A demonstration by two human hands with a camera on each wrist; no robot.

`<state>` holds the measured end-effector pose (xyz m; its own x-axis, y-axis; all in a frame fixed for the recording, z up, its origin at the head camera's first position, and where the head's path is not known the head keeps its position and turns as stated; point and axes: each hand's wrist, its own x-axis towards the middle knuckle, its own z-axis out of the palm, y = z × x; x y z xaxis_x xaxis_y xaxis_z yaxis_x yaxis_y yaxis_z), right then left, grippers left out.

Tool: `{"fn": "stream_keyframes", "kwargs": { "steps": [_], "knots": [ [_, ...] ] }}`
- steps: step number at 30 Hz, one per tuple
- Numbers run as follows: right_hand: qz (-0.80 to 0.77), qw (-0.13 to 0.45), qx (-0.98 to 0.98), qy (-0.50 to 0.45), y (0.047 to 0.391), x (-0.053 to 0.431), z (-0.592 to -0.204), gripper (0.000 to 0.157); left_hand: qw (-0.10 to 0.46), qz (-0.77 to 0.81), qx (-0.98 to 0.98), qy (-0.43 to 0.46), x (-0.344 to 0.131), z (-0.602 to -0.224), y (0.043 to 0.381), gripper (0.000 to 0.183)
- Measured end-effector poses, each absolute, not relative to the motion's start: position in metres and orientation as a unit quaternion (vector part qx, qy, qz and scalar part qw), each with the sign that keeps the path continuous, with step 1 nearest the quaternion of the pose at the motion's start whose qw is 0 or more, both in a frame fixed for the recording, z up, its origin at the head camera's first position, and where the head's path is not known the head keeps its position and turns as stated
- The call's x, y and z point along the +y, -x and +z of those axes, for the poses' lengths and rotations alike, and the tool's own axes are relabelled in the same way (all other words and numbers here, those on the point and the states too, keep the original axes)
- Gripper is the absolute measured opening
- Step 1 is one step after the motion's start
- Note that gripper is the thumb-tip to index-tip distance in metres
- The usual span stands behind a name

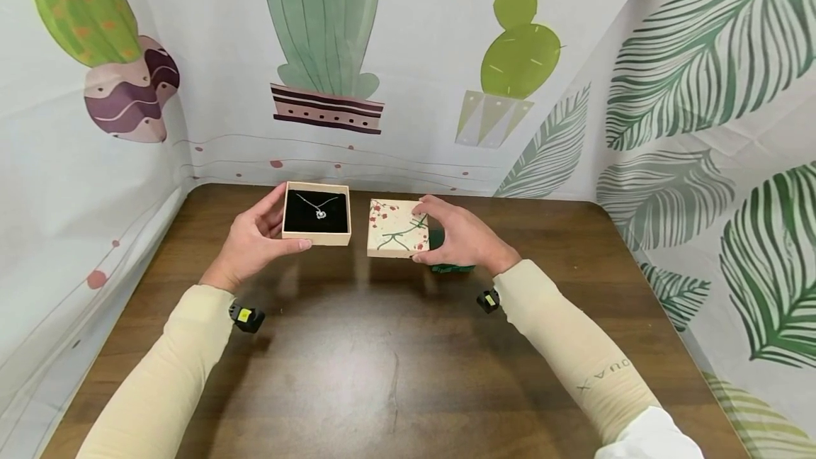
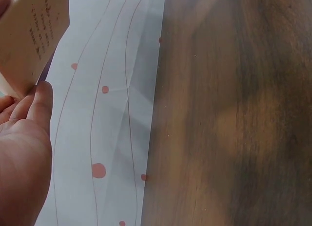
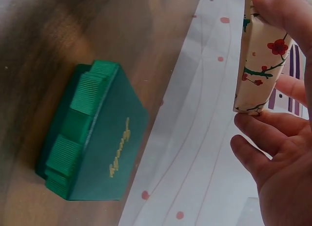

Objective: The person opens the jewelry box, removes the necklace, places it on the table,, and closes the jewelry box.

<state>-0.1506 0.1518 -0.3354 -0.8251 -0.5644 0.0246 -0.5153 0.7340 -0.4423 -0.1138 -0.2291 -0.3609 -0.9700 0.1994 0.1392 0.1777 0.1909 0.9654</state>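
Observation:
In the head view my left hand (image 1: 253, 238) grips a cream box base (image 1: 319, 239) by its left side, thumb along the front edge. Black padding (image 1: 299, 222) lines the base, and a silver necklace (image 1: 321, 214) with a small pendant lies on it. My right hand (image 1: 462, 234) holds the matching lid (image 1: 398, 229), cream with red blossoms and green branches, by its right side between thumb and fingers. A narrow gap separates lid from base. Both pieces are held up above the table, as the wrist views show. Printed writing marks the base's side (image 2: 36, 33) in the left wrist view.
Under and behind my right hand, a dark green box (image 3: 109, 138) with a ribbed green bow and gold lettering sits on the brown wooden table (image 1: 331, 360). A white cloth backdrop (image 1: 421, 119) printed with cacti and leaves rises at the table's back and sides.

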Motion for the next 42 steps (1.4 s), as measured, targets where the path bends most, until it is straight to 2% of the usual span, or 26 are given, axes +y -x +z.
{"fn": "stream_keyframes", "kwargs": {
  "steps": [12, 23, 42],
  "knots": [
    [-0.222, 0.04, 0.926, 0.303, 0.149, 0.153, -0.354, 0.078, 0.005, 0.629, 0.768, -0.119, -0.228, -0.361, 0.112, 0.102],
    [-0.225, 0.035, 0.928, 0.294, 0.149, 0.152, -0.368, 0.09, 0.002, 0.635, 0.764, -0.12, -0.227, -0.362, 0.112, 0.101],
    [-0.212, 0.034, 0.928, 0.304, 0.15, 0.149, -0.385, 0.092, 0.001, 0.629, 0.769, -0.117, -0.228, -0.364, 0.111, 0.101]
  ]
}}
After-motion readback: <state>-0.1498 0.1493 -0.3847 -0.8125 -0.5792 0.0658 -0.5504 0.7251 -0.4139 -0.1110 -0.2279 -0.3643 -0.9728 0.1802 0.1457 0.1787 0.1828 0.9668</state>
